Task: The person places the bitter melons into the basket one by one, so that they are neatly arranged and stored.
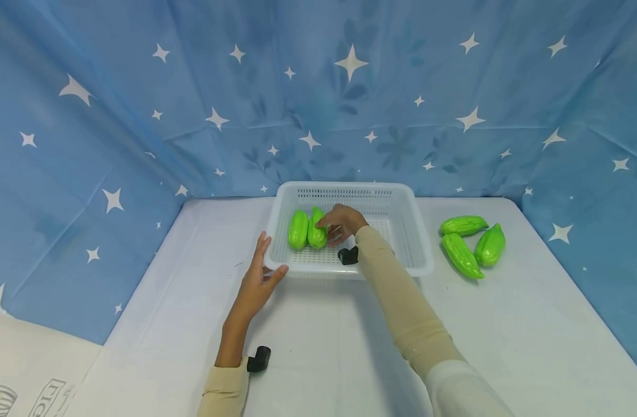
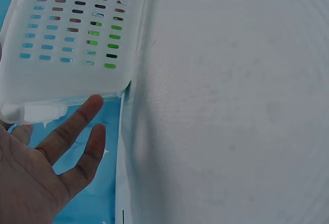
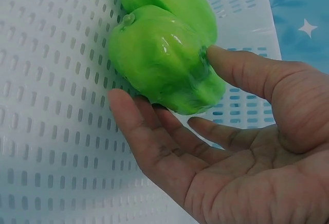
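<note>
A white perforated plastic basket (image 1: 423, 255) stands at the back of the table, with two glossy green bitter melons side by side in its left part. My right hand (image 1: 343, 223) reaches inside and grips the right-hand bitter melon (image 1: 317, 231); the thumb lies on one side, the fingertips along the other. The other bitter melon (image 1: 298, 230) lies against it on the left. At the basket's front left corner, my left hand (image 1: 256, 286) touches the outside with fingers extended and spread. In the left wrist view, its fingertips are right at the basket rim.
Three more bitter melons (image 1: 461, 255) lie close together on the white table (image 1: 308, 341), right of the basket. A blue curtain with white stars (image 1: 318, 104) hangs directly behind the basket and along both sides.
</note>
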Demonstrator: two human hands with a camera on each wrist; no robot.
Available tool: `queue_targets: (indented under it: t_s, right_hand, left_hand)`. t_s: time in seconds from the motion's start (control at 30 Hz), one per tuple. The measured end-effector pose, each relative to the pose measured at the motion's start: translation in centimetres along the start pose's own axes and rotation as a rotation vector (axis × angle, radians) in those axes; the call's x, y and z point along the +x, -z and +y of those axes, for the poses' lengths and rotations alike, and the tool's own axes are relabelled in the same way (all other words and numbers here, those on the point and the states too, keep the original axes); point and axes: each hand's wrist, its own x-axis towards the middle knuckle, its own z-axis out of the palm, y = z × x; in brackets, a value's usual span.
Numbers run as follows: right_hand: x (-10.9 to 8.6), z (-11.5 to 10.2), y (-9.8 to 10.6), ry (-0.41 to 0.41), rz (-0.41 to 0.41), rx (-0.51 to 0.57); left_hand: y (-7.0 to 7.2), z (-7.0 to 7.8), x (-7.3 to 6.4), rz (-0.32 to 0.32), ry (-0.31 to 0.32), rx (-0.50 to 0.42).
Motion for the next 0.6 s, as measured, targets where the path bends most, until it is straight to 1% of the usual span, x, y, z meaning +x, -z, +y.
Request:
queue_targets:
  t_s: [0.4,0.6]
  right_hand:
    - [-0.9,-0.2,0.5,0.013,0.015,-0.021]
    - [-1.3,0.1,1.1,0.028,0.025,-0.016]
  left_hand:
    - [0.0,0.1,-0.1,-0.001,0.008,-0.01]
    - [0.0,0.3,-0.1,-0.001,0.005,-0.002]
